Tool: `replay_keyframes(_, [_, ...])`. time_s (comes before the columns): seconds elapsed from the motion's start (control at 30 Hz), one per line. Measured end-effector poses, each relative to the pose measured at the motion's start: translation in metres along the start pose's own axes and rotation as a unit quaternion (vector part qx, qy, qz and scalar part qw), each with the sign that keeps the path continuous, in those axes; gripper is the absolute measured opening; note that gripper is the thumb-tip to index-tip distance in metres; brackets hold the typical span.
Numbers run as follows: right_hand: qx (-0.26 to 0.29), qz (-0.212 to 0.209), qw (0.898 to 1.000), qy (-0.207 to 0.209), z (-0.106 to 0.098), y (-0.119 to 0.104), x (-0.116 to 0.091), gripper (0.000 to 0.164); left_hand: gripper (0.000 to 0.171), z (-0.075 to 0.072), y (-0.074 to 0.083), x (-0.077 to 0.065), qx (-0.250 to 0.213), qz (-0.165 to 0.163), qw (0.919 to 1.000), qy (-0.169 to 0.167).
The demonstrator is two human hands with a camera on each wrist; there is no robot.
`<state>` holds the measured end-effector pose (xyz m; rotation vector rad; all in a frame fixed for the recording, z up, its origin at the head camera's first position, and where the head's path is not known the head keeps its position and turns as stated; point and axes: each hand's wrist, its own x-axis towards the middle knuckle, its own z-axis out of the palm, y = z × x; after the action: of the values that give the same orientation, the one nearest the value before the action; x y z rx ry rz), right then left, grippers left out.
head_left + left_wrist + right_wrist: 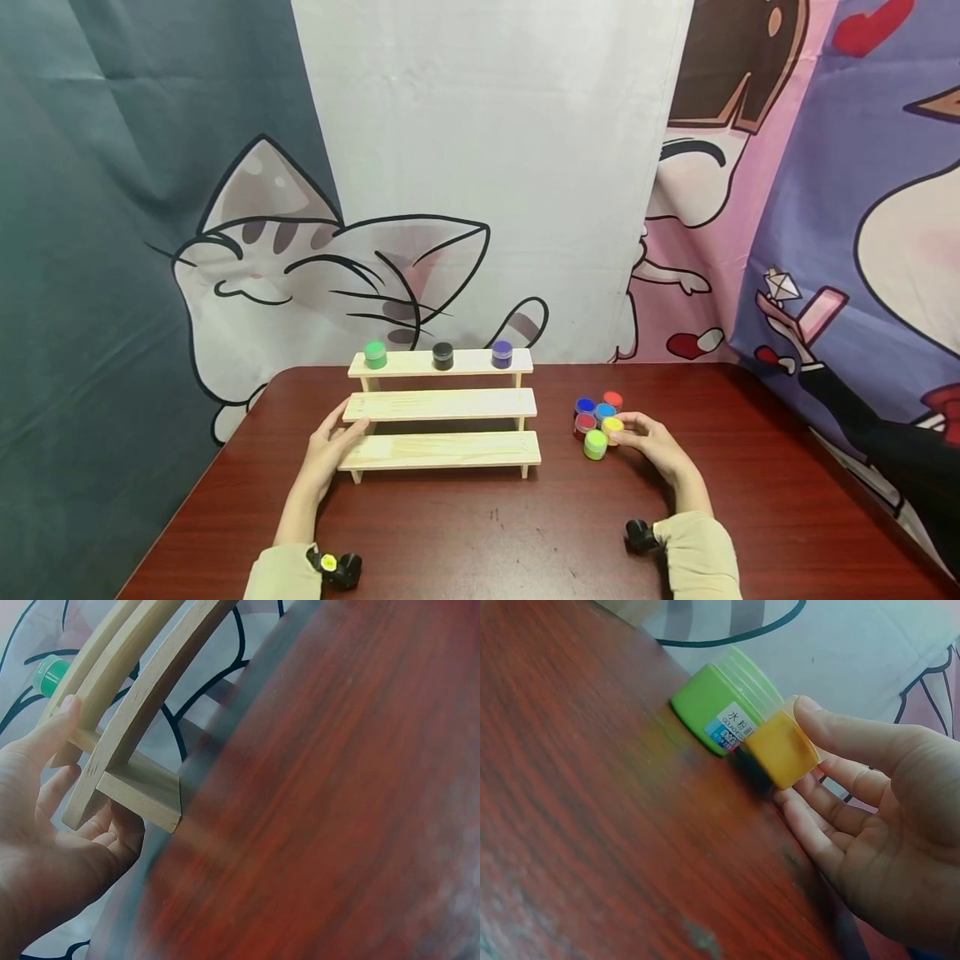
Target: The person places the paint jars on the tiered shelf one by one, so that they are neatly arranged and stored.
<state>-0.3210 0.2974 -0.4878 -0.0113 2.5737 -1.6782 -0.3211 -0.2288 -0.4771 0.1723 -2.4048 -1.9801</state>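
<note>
A three-tier wooden display stand [442,451] stands on the table, its left end held by my left hand [324,457]. In the left wrist view the thumb lies against one shelf [112,682] and the fingers curl beneath. My right hand [658,448] pinches a small yellow paint jar [786,750] between thumb and fingers. Beside it is a light green paint jar [595,445], with a label visible in the right wrist view. Clustered behind are a dark red jar [584,427], a dark blue jar [584,407], a lighter blue jar [604,412] and a red jar [612,401].
On the top shelf stand a green jar [375,354], a black jar [443,356] and a purple jar [502,354], spaced apart. The reddish-brown table [480,533] ends at a printed cartoon curtain [495,167] behind the stand.
</note>
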Motion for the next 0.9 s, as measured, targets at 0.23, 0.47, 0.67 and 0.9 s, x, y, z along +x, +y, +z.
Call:
replay_keyframes(0.23, [-0.005, -0.002, 1.000, 0.002, 0.0002, -0.0038, -0.0007, 0.051, 0.071, -0.0002, 0.0005, -0.0016, 0.009, 0.002, 1.0000, 0.003])
replay_keyframes(0.47, [-0.006, -0.006, 1.000, 0.003, -0.0001, -0.0078, -0.0027, 0.050, 0.071, 0.0000, 0.0004, -0.0016, 0.006, 0.004, 1.0000, -0.002])
replay_keyframes(0.67, [0.010, -0.012, 1.000, 0.000, -0.0008, -0.0080, -0.0025, 0.051, 0.070, 0.0003, 0.0007, -0.0004, 0.002, 0.002, 1.0000, 0.003])
replay_keyframes(0.9, [0.057, 0.002, 0.998, 0.008, -0.0003, -0.0072, -0.0007, 0.053, 0.070, -0.0005, 0.0005, -0.0004, -0.004, 0.002, 1.0000, -0.001])
